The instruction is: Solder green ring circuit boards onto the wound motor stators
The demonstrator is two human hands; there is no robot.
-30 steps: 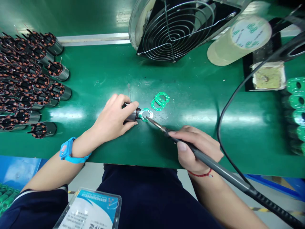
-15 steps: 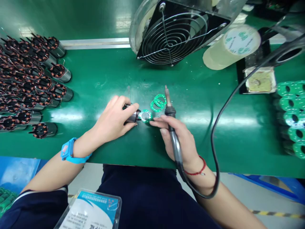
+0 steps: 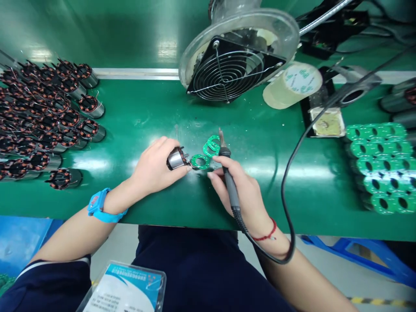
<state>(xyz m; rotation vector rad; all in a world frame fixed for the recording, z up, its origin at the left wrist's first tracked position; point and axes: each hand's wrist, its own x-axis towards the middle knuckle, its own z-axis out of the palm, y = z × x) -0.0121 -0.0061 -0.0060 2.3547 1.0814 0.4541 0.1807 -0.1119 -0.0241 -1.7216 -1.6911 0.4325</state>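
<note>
My left hand (image 3: pixel 152 164) is closed around a motor stator (image 3: pixel 176 159), a metal cylinder with copper windings lying on its side. A green ring-shaped circuit board (image 3: pixel 194 161) lies against the stator's pin end, close to my left thumb. My right hand (image 3: pixel 248 190) grips a soldering iron (image 3: pixel 231 188) by its dark handle, its tip pointing away from me. Its thumb and fingers are near the ring board's right edge; I cannot tell whether they touch it. Just beyond lie loose green boards (image 3: pixel 208 149), overlapping, partly behind the iron's tip.
Many stators (image 3: pixel 92 106) stand on the left of the green bench (image 3: pixel 146 106). A fan (image 3: pixel 224 80) with a wire guard is at the back, beside a tape roll (image 3: pixel 281 93) and a soldering stand with a sponge (image 3: pixel 326 122). Rows of green-topped parts (image 3: pixel 375 164) fill the right. The iron's cable (image 3: pixel 286 190) loops over my right forearm.
The view has shifted, showing more at the back and right. My left fingers have drawn back, so more of the stator shows. My right fingertips have moved slightly off the ring board.
</note>
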